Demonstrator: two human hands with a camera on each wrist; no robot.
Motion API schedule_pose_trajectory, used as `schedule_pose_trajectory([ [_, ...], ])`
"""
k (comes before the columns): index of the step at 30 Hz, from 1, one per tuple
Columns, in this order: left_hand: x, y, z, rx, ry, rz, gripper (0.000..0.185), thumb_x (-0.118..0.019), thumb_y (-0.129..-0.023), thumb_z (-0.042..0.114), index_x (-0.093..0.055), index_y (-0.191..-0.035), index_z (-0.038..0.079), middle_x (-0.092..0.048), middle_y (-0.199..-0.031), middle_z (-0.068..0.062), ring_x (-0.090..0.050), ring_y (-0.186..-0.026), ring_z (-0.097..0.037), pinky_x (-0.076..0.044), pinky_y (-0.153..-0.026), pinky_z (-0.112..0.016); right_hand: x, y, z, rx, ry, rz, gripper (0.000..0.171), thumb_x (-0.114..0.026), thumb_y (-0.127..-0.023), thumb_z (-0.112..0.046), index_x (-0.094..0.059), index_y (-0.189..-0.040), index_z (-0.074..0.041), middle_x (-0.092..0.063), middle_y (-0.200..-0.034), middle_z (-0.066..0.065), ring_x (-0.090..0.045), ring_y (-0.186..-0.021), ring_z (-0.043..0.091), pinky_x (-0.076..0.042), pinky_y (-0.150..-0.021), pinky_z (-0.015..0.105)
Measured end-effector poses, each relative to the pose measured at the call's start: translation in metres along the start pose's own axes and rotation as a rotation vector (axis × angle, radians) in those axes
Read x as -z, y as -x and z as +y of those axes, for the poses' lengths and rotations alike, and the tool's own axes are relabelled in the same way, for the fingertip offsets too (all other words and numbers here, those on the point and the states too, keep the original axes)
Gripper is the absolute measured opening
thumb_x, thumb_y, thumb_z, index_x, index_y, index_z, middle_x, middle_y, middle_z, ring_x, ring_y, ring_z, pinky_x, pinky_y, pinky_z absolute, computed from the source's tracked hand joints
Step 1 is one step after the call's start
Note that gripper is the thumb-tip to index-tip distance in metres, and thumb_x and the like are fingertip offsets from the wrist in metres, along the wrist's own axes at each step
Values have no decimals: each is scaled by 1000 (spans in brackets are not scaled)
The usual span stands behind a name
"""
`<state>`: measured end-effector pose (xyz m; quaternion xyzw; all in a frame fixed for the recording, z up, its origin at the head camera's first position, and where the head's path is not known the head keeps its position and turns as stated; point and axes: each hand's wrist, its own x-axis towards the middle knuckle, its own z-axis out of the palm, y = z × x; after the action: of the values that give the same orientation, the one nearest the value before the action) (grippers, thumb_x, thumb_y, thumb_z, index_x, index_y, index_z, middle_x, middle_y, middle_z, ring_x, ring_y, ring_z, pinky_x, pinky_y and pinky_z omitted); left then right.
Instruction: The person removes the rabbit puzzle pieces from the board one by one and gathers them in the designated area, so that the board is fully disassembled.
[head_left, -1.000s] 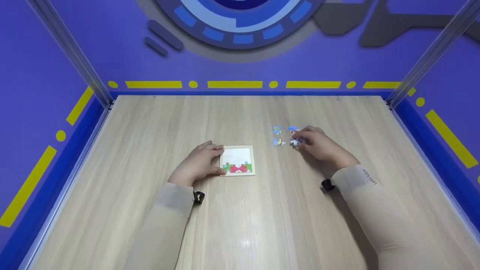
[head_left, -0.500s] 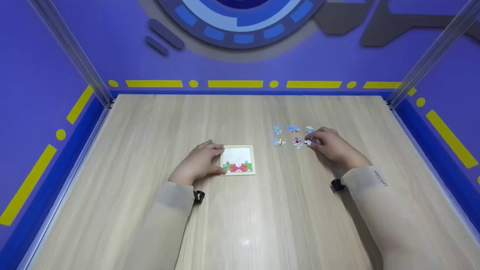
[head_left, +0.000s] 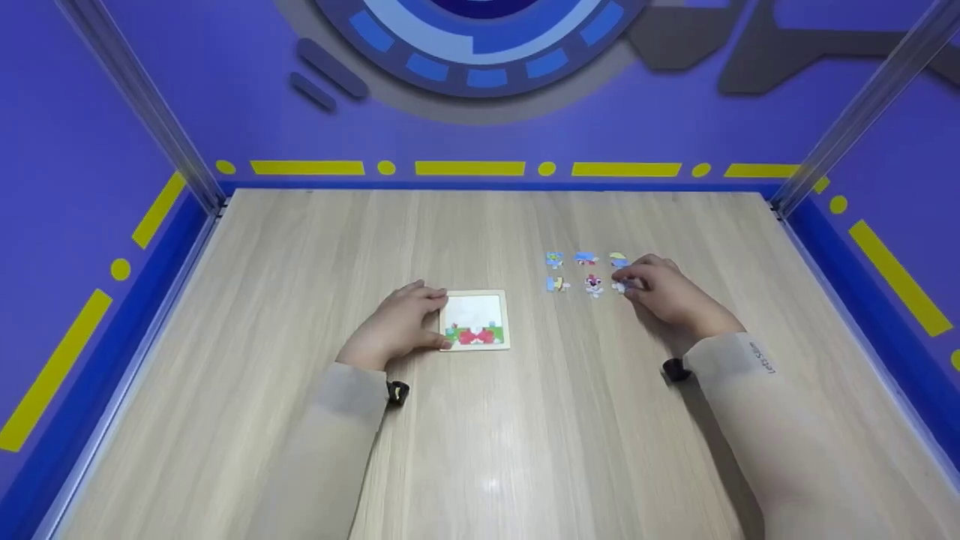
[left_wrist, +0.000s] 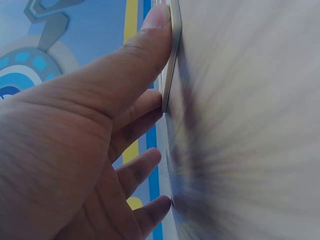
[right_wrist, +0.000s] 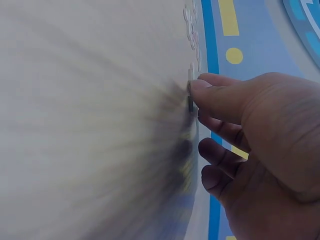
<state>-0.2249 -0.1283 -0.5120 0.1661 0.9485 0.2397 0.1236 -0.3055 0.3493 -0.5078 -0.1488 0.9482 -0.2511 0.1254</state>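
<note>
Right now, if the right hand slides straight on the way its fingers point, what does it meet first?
The right hand points left along the lower row of loose pieces, thumb on one piece. Probably the red-and-white piece comes first, then the blue piece. The spacing is hard to judge.

Two arms clad in long beige sleeves

Small dark lettering is printed near the right sleeve's cuff (head_left: pixel 759 355); a small black wrist-mounted device (head_left: pixel 396 391) is worn at each cuff.
</note>
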Motion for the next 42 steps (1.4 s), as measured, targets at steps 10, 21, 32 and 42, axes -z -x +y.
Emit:
schedule_pose_trajectory([
  [10,3,0,1,7,7,0,86,-92,-95,39,-56,-166,6,-48,-180,-8,-24,-177,-40,-18,-148,-58,-15,-3,-53,76,-163,117,38,-64,-116,-16,-70,-152,-9,-59,-153,16,-61,-133,38,-59,-112,55],
  [21,4,-1,-2,1,-6,-15,85,-90,-97,40,-55,-166,5,-48,-180,-9,-23,-177,-42,-13,-148,-63,-50,-11,-151,215,-281,117,34,-71,-113,-17,-75,-147,-17,-70,-149,9,-69,-118,28,-60,-90,37],
  [32,2,1,-7,1,42,-20,88,-89,-96,45,-54,-168,7,-47,-180,-9,-21,-177,-43,-12,-147,-65,-108,-20,-209,196,-507,37,37,-68,-113,-16,-70,-150,-10,-69,-145,18,-70,-113,24,-60,-94,35],
  [42,2,2,-4,-16,47,-5,99,-95,-85,48,-56,-167,7,-49,-180,-9,-21,-177,-42,-11,-148,-64,-143,-20,-207,193,-444,-21,38,-72,-109,-11,-72,-146,-6,-72,-136,14,-67,-98,13,-58,-83,25],
])
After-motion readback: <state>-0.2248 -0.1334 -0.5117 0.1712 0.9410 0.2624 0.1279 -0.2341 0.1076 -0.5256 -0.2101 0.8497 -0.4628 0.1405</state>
